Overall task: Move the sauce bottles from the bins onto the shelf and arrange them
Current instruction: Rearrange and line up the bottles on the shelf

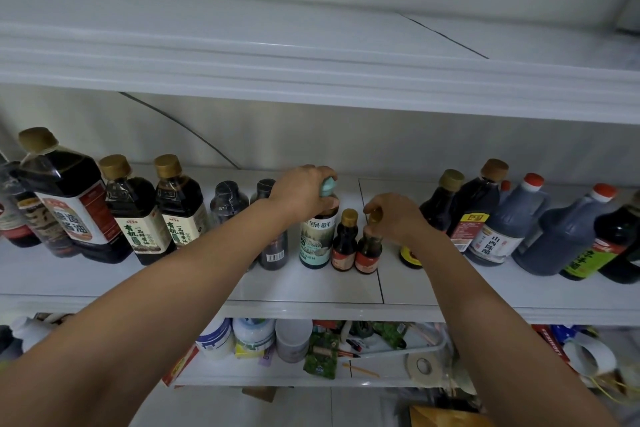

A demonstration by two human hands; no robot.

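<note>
White shelf board (311,284), mostly lined with dark sauce bottles (176,204) already. Got left hand (301,194) curled over the teal cap (327,186) of the tall bottle with pale green label (318,239), probably steadying it. Got right hand (394,215) pinching the gold cap (375,215) of the small dark red-labelled bottle (369,250), upright on the shelf just beside its twin (344,243). Looks like closing gaps in the row. No bins in view.

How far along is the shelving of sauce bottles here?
Done: a long row of bottles already stands on the shelf. In hand: the left hand grips the teal-capped bottle, the right hand pinches a small gold-capped bottle. Left: unclear, no bins in view.
</note>
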